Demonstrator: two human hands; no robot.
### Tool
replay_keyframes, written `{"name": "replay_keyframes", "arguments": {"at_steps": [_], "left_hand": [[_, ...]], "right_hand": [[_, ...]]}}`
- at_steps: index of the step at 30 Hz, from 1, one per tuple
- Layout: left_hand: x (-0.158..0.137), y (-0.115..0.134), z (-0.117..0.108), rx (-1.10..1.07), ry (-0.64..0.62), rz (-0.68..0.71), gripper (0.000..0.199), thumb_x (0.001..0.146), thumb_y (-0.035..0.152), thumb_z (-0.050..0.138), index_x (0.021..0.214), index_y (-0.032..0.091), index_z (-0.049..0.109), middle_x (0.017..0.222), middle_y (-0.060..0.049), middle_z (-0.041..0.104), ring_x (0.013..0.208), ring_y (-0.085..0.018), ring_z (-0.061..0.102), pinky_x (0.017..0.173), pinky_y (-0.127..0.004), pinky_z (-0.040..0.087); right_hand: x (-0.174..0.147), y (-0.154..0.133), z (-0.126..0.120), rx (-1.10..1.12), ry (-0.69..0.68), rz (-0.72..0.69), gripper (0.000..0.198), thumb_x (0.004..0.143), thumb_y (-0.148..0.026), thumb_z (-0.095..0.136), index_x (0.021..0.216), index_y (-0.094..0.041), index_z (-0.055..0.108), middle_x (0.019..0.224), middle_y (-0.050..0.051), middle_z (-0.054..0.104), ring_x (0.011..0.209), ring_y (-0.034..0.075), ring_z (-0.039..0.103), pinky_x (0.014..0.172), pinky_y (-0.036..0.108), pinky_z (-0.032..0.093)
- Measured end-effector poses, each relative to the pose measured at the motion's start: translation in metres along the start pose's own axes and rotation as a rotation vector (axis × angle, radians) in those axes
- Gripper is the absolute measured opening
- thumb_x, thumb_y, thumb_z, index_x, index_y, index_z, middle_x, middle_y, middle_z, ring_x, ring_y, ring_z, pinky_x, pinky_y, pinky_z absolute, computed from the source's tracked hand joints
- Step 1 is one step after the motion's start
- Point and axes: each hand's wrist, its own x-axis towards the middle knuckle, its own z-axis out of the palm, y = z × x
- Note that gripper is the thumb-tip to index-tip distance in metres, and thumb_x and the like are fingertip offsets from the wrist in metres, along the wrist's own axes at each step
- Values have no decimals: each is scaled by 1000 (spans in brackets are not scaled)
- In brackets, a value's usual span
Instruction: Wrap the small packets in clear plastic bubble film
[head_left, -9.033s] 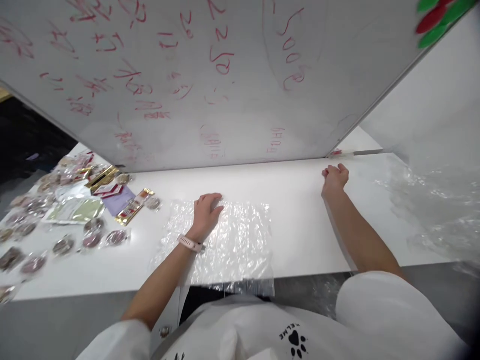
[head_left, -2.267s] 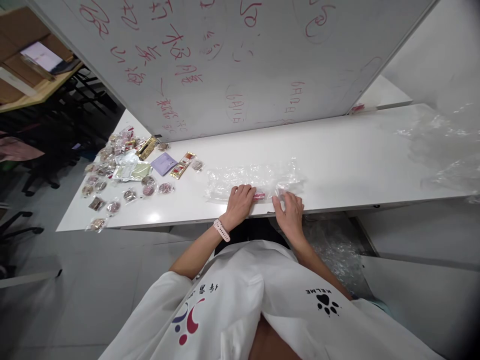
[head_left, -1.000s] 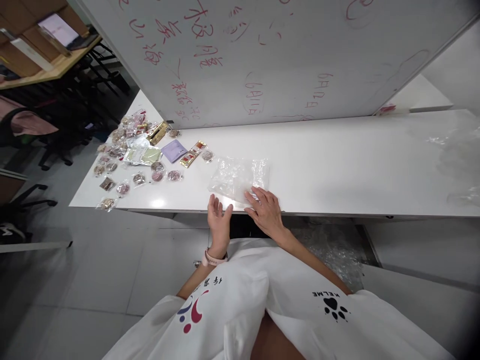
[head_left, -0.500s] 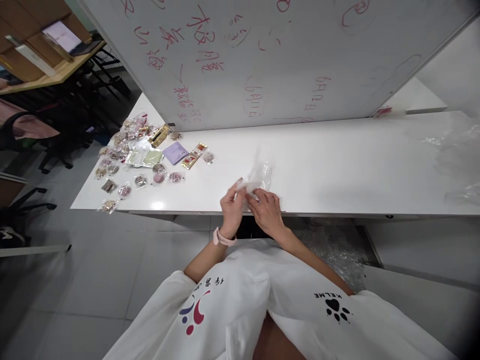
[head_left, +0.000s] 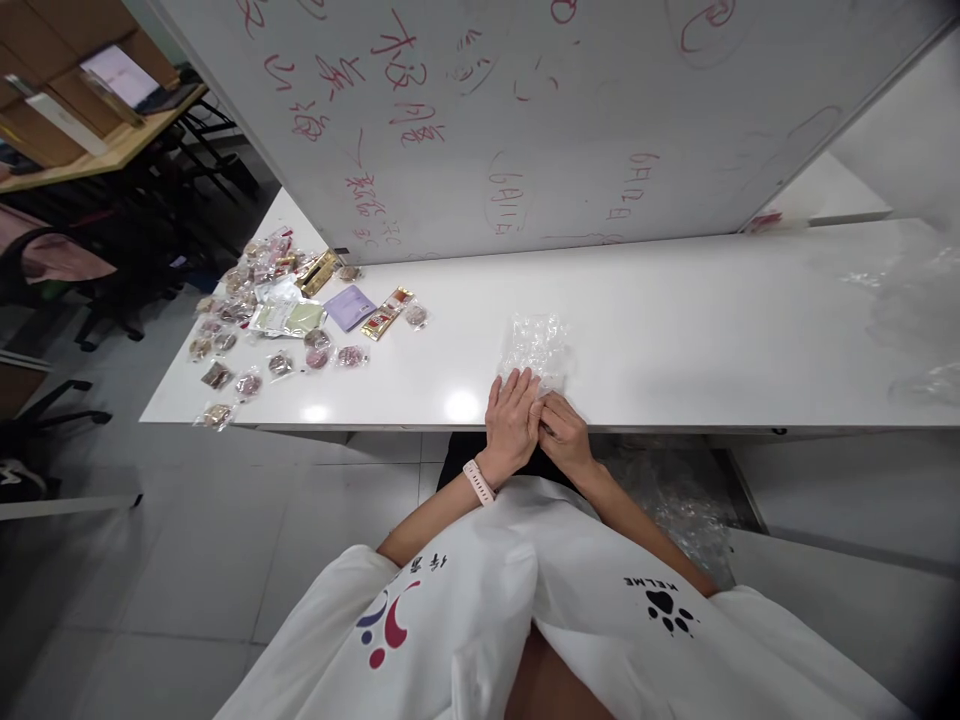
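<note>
A clear, crinkled plastic bag (head_left: 534,345) lies on the white table near its front edge. My left hand (head_left: 513,422), with a pink watch band on its wrist, rests flat over the bag's near left part, fingers stretched out and close together. Right beside it, my right hand (head_left: 568,435) has its fingers curled at the near right corner of the bag, apparently pinching the plastic. The near edge of the bag is hidden under both hands.
Several small wrapped packets (head_left: 247,383) spread over the table's left end, with a purple sachet (head_left: 349,307) and a gold-and-red sachet (head_left: 387,314) among them. A whiteboard (head_left: 570,130) stands along the back. Clear plastic (head_left: 919,310) lies at the right, and more plastic (head_left: 679,500) below the table.
The bag, held up and blurred in both hands before, now lies flat on the table. My left hand has moved right and flattened onto it; my right hand has shifted slightly right and nearer to me.
</note>
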Motion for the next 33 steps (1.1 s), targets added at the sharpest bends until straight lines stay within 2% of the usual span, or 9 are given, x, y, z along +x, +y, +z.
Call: {"name": "replay_keyframes", "arguments": {"at_steps": [4, 7, 9, 16, 19, 22, 26, 30, 33], "left_hand": [[-2, 1, -5, 88, -84, 46, 46, 101, 32, 41, 143, 15, 49, 151, -14, 48, 146, -28, 37, 121, -54, 27], [1, -1, -17, 86, -176, 88, 55, 94, 34, 53, 145, 15, 45, 153, -15, 45, 147, -31, 35, 121, -55, 25], [8, -8, -31, 19, -254, 124, 61, 88, 31, 59, 144, 15, 43, 151, -16, 48, 145, -32, 38, 120, -54, 27], [41, -55, -77, -352, -549, 168, 60, 82, 23, 65, 139, 23, 46, 138, -11, 57, 119, -23, 59, 93, -35, 51], [49, -66, -72, -373, -522, 95, 42, 85, 25, 63, 126, 22, 57, 119, -8, 65, 101, -21, 62, 85, -33, 49], [60, -65, -57, -404, -444, -62, 28, 92, 39, 58, 110, 19, 61, 91, -3, 66, 77, -16, 57, 71, -29, 45], [77, -58, -42, -219, -297, -209, 28, 94, 44, 56, 91, 17, 63, 82, -4, 60, 74, -17, 54, 67, -29, 42], [89, -56, -40, -75, -182, -251, 41, 84, 44, 71, 112, 16, 62, 117, -13, 59, 109, -28, 53, 81, -35, 45], [100, -58, -41, -281, -268, -369, 72, 78, 38, 77, 138, 14, 45, 121, -14, 57, 105, -25, 55, 83, -35, 46]], "right_hand": [[-12, -9, -10, -193, 192, 85, 25, 95, -24, 51, 117, -21, 62, 123, 15, 63, 123, 28, 56, 101, 51, 49], [-6, -11, -23, -248, -21, 23, 47, 94, -19, 46, 140, -24, 50, 145, 12, 52, 140, 28, 43, 113, 55, 36], [4, -10, -27, -200, -193, -33, 56, 94, -18, 43, 150, -25, 41, 150, 9, 49, 140, 26, 44, 114, 51, 38], [19, 1, -22, -158, -222, 39, 40, 98, -36, 52, 135, -24, 57, 135, 10, 63, 122, 28, 60, 98, 45, 47], [24, 8, -21, -122, -206, 91, 36, 99, -41, 48, 127, -22, 62, 122, 10, 70, 110, 27, 65, 91, 43, 48], [39, 18, -21, -88, -182, 282, 42, 96, -50, 49, 126, -23, 61, 102, 8, 74, 86, 25, 68, 77, 39, 49], [66, 29, -18, -32, -181, 525, 44, 96, -55, 45, 121, -23, 62, 76, 2, 70, 67, 21, 61, 65, 32, 45], [83, 34, -22, -183, -167, 460, 38, 92, -54, 52, 101, -22, 69, 101, 9, 69, 95, 26, 61, 79, 38, 46], [93, 41, -31, -214, -216, 451, 47, 84, -58, 62, 115, -22, 66, 129, 12, 60, 119, 32, 52, 96, 47, 41]]}}
